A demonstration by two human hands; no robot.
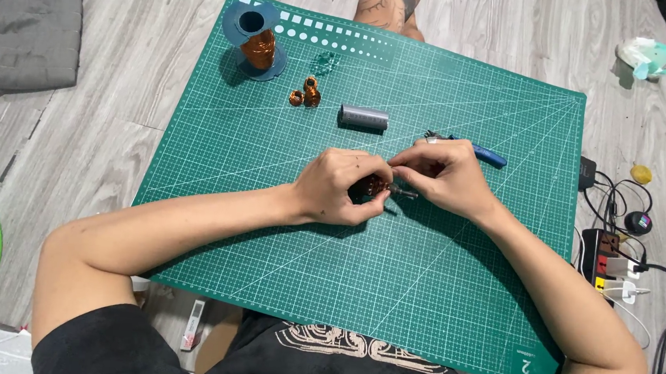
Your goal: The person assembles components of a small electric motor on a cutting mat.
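Your left hand [338, 186] and right hand [441, 174] are both pinching a small copper-wound coil [373, 186], fingers closed, over the green cutting mat [419, 297].

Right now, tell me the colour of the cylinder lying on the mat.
Grey, best seen in the head view: the cylinder lies on the green cutting mat.

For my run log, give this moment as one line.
left hand: holds copper coil | right hand: pinches its end | grey cylinder: on green mat

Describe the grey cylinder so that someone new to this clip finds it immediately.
On the green cutting mat, look just beyond the left hand. The grey cylinder lies on its side, right of two small copper coils; it alone is plain, matte grey.
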